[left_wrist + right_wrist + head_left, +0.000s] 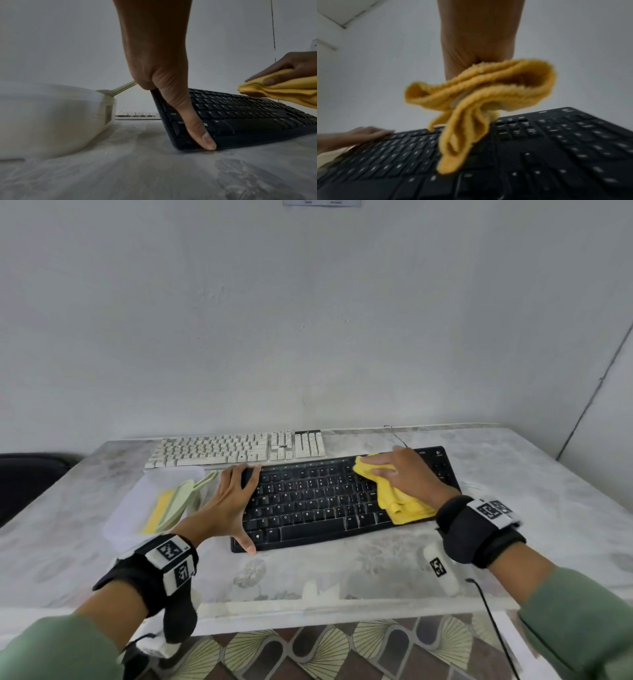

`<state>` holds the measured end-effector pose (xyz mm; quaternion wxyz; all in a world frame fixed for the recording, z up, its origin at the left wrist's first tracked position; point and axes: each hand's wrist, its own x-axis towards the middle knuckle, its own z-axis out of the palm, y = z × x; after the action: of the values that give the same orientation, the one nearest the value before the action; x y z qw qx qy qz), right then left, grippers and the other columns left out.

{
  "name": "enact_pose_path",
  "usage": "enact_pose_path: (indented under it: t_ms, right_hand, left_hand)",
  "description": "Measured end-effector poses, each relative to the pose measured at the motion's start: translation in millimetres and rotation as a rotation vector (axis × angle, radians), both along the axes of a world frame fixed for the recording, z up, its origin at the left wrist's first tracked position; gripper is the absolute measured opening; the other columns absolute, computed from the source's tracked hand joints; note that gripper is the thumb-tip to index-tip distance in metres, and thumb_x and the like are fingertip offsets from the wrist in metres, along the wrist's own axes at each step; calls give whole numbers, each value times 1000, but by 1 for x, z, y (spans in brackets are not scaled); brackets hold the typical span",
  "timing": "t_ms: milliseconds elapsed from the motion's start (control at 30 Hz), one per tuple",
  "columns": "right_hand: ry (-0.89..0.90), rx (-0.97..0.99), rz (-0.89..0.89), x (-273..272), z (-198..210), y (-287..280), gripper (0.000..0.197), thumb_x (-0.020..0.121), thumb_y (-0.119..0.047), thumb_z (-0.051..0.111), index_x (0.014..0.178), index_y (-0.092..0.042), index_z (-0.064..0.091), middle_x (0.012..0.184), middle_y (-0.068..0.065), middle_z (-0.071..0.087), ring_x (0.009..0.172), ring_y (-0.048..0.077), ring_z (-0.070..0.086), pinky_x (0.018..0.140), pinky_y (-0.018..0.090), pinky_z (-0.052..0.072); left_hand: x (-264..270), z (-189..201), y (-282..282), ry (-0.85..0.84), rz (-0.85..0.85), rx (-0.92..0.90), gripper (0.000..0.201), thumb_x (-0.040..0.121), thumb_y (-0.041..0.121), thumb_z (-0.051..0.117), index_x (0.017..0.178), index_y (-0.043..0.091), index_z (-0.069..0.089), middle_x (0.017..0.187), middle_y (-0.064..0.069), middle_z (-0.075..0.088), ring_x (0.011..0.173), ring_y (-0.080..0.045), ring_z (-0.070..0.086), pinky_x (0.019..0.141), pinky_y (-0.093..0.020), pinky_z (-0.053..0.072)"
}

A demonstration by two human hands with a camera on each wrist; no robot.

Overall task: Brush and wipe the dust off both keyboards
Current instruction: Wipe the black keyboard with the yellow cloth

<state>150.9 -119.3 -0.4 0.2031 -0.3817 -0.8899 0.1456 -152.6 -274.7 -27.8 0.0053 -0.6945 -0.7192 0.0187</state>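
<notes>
Wiping the black keyboard (318, 501): right hand (407, 474) has a bunched yellow cloth (394, 494) under its fingers and thumb, pressed onto the keys at the right end of the main key block. Loose cloth folds trail back from the grip toward the wrist, over the near edge of the keyboard. Right wrist view is motion-blurred, so exact finger wrap on the cloth is unclear there; cloth (471, 97) hangs from the palm down to the keys.

Left hand (236, 501) is spread wide across the keyboard's left end: fingers at the far corner, thumb (202, 135) down on the near-left corner, touching both edges, nothing pinched.

White keyboard (239, 448) lies beyond both hands, just behind the black one, untouched. Left of the left hand, just beside it: translucent tub (137, 508) with a pale green brush (185, 501) and something yellow in it. All on the marbled table (513, 474).
</notes>
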Motion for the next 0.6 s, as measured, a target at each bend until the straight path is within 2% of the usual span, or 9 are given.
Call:
enact_pose_path:
  t_ms: [67,167,233,267,333,367,433,533,600]
  right_hand:
    - [-29,-20,115,-21,-7,-7,35,89,-21,60,123,-27,59,120,3,64,95,17,56,85,19,33]
    - [-104,9,127,-34,-19,-10,36,91,-18,56,127,-29,56,119,4,63,96,21,50,86,26,38]
    - [-149,46,105,-29,-19,-8,38,93,-18,54,127,-33,55,105,3,64,95,22,50,81,27,41]
    - [-176,71,104,-26,-17,-7,38,93,-18,53,128,-34,54,92,-4,61,88,18,47,75,25,38]
    - [-173,79,103,-22,-12,-8,40,93,-16,53,128,-35,52,74,-16,41,81,12,38,70,24,33]
    - [-154,78,99,-18,-11,-7,40,93,-16,53,128,-35,50,74,-15,40,81,12,37,70,24,32]
    - [-113,62,70,-7,-17,-1,40,91,-16,56,126,-37,53,80,-1,53,80,16,41,66,25,33]
    - [-74,22,-26,15,-26,8,38,89,-17,59,121,-37,58,89,11,62,77,21,45,64,17,34]
    - [-72,-1,-90,25,-18,7,34,89,-15,59,119,-31,62,93,13,67,83,23,51,65,23,34]
  left_hand:
    - [-1,-1,0,10,-4,12,155,43,66,84,149,8,-13,148,-18,-3,130,-22,-12,116,-41,2]
    - [-1,-2,-1,0,-3,1,155,43,66,84,149,8,-13,147,-17,-3,129,-21,-11,116,-41,2]
    - [-2,-3,1,-12,-2,3,156,42,66,84,149,9,-14,146,-15,-4,130,-21,-11,116,-41,2]
    - [-3,-3,2,-13,-2,7,157,41,67,84,149,9,-14,145,-15,-4,130,-21,-10,116,-42,2]
    - [-3,-4,2,-5,-2,16,157,40,68,84,149,9,-14,143,-14,-5,130,-22,-10,117,-42,3]
    - [-3,-4,2,-2,0,19,157,40,68,83,150,9,-13,143,-14,-5,130,-22,-9,117,-42,4]
    - [-4,-5,1,2,1,21,158,39,68,83,150,9,-12,144,-14,-4,131,-23,-8,117,-43,4]
    - [-4,-5,2,-7,1,15,158,39,68,84,150,10,-12,145,-15,-4,132,-25,-8,117,-43,4]
    - [-4,-5,2,-5,3,12,157,40,68,84,150,10,-12,145,-15,-3,133,-26,-7,117,-43,4]
